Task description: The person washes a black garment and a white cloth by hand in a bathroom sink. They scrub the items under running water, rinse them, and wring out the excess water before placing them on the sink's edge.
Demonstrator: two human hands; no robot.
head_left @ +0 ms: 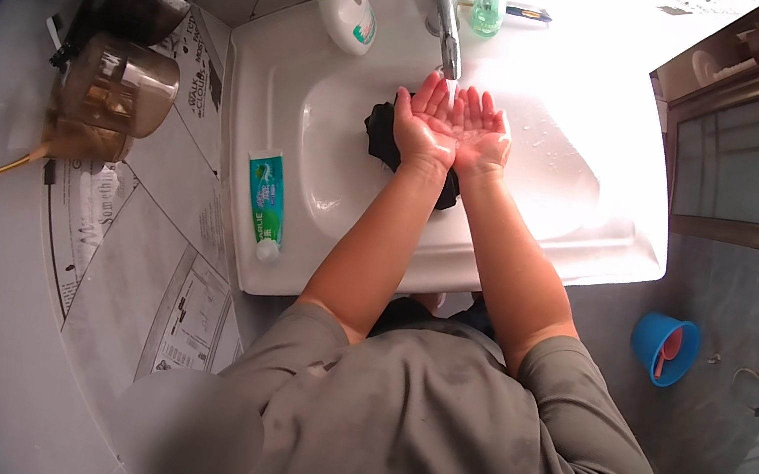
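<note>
A: From my remote station I log the hands first. Finger state?

B: Left hand and right hand are side by side just below the mouth of the tap, palms up. Fingers are extended, slightly curled, slack rather than clenched; I see no solid object gripped in either.

A: Why that posture?

B: My inference: the inner edges meet to form a shallow bowl, so the water stream lands where the hands join. The skin looks wet.

A: And the dark item?

B: Black cloth-like bundle, in the basin, on the wearer's side of the tap and partly under the hands. Contact with them: I cannot tell. Its crumpled outline suggests soft material, put down loosely.

A: Placement of the rest?

B: White pump bottle with a green head, upright left of the tap. Clear green bottle, just right of the tap. I judge both sit on the back ledge to be reachable yet out of the stream. Green tube lies well left of the tap and nearer the wearer, along the rim, probably parked there to leave the bowl free.
</note>
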